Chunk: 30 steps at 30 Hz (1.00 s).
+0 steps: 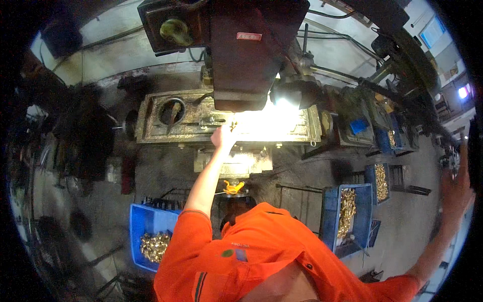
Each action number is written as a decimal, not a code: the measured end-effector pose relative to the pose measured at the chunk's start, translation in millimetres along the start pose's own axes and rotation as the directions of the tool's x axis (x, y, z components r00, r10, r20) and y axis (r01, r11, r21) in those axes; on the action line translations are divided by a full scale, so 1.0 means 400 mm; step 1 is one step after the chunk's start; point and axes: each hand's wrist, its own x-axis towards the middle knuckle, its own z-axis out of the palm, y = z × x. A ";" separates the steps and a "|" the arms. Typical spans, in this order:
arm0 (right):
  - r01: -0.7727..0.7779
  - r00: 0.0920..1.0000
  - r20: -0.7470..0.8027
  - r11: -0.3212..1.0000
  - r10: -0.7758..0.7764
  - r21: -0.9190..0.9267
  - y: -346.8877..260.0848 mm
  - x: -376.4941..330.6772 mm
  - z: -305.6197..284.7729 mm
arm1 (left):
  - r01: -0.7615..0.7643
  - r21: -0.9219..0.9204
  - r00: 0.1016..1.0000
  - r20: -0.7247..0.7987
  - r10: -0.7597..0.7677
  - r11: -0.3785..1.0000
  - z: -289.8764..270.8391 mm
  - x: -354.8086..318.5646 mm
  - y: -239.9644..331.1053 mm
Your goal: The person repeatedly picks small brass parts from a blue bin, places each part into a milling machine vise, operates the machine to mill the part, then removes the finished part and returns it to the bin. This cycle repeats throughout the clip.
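Left hand (223, 136) is up at the machine table (166, 132), fingertips pinching a small brass part (233, 124) right under the dark drill head (246, 55), in the lamp's glare. Right hand (455, 189) is flung far out to the side, near a lever; its grip I cannot tell. Well below the pinch, blue bins (146, 221) hold brass pieces.

left hand (224, 137) holding brass part (233, 124), machine table (166, 132)
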 end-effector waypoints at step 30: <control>-0.775 0.513 0.819 -0.549 -0.257 0.314 -0.756 -0.557 0.353 | -0.065 -0.107 0.998 0.011 0.067 0.992 -0.003 -0.007 0.038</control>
